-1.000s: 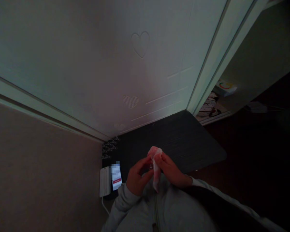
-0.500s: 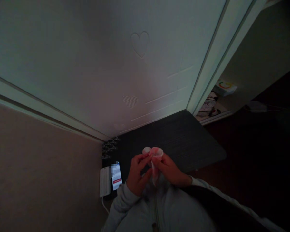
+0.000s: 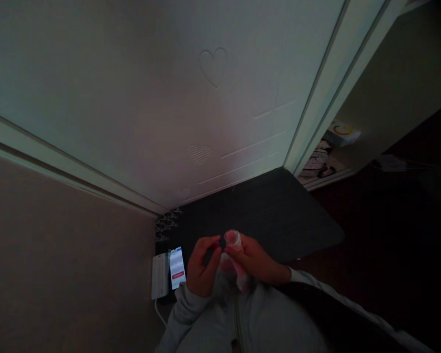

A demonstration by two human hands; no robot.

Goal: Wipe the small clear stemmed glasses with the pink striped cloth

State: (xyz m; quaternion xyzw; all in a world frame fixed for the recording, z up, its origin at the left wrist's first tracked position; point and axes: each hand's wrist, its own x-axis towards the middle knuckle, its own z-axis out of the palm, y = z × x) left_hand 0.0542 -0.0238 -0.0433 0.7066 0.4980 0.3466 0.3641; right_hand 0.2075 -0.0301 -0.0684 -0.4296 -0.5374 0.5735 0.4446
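My right hand (image 3: pixel 255 257) is closed around a soft pink-and-white sock (image 3: pixel 232 239), its round cuff opening facing up. The rest of the sock hangs below my fingers in front of the grey zip top. Another pale pink part shows under the thumb; whether it is a second sock I cannot tell. Just left of the cuff is my left hand (image 3: pixel 204 264), its thumb and fingers curved and apart, with nothing visible between them. Its fingertips are close to the cuff, seemingly not touching it.
Below the hands is a dark tabletop (image 3: pixel 294 215) against a white panel (image 3: pixel 150 98) with embossed hearts. At its left end lie a lit phone (image 3: pixel 177 268), a white power strip (image 3: pixel 159 277) and a dark spiky item (image 3: pixel 167 223). An open compartment at right holds a box (image 3: pixel 341 132).
The bunched sock has been turned so its cuff stands upright and round in my right hand. My left fingers have come off it and moved slightly left.
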